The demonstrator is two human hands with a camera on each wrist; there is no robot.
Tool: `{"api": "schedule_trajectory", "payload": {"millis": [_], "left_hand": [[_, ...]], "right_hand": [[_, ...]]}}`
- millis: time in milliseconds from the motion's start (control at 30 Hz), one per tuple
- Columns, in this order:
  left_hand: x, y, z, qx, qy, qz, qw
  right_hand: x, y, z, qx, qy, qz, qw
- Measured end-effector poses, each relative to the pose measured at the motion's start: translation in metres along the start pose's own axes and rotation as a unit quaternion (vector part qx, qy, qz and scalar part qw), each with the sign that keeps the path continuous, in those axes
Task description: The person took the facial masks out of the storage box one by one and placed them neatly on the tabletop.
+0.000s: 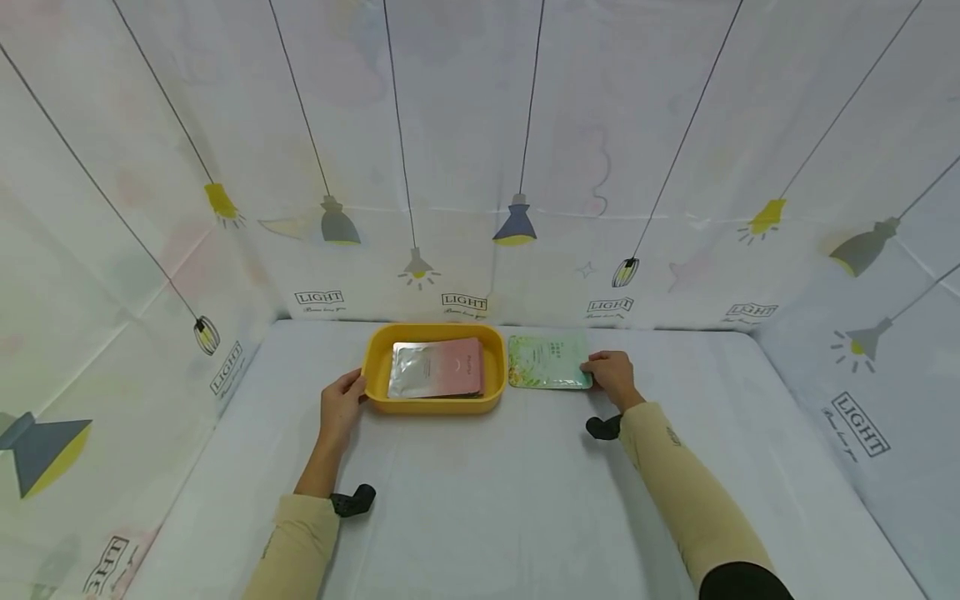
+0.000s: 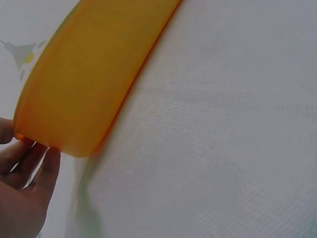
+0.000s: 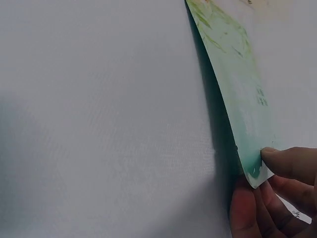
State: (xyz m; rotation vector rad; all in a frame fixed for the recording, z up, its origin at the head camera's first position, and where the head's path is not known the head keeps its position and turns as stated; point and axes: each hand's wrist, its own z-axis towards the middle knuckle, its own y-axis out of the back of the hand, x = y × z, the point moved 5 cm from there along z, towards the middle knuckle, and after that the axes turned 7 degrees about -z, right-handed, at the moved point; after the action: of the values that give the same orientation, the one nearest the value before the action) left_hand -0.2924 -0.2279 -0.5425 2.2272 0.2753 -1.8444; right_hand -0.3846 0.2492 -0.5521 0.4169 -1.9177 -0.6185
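A yellow tray (image 1: 438,408) stands at the back of the table, with a pink and silver sheet mask packet (image 1: 438,368) lying in it, seemingly on others of its kind. At the tray's left end, my left hand (image 1: 342,407) grips the rim; the left wrist view has the thumb at the rim and fingertips against the outer wall (image 2: 79,99). To the right of the tray is a green sheet mask packet (image 1: 547,360) with a leaf print. My right hand (image 1: 613,377) pinches its right end, thumb (image 3: 287,162) on top and fingers below. That end is raised off the table in the right wrist view.
A white cloth covers the table (image 1: 480,500). Behind it and at both sides rise white hanging sheets (image 1: 465,125) printed with lamps. Each wrist wears a black camera mount, the left one (image 1: 354,501) and the right one (image 1: 603,428) just above the cloth.
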Motion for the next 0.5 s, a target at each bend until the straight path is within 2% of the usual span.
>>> {"api": "schedule_trajectory", "payload": {"millis": [167, 500], "left_hand": [[-0.0018, -0.0007, 0.0008, 0.001, 0.0, -0.002, 1.0], [0.0005, 0.0005, 0.0022, 0.001, 0.007, 0.001, 1.0]], "right_hand": [[0.0009, 0.003, -0.0016, -0.018, 0.006, -0.041, 0.999], [0.004, 0.0099, -0.0041, -0.023, 0.019, -0.033, 0.999]]}}
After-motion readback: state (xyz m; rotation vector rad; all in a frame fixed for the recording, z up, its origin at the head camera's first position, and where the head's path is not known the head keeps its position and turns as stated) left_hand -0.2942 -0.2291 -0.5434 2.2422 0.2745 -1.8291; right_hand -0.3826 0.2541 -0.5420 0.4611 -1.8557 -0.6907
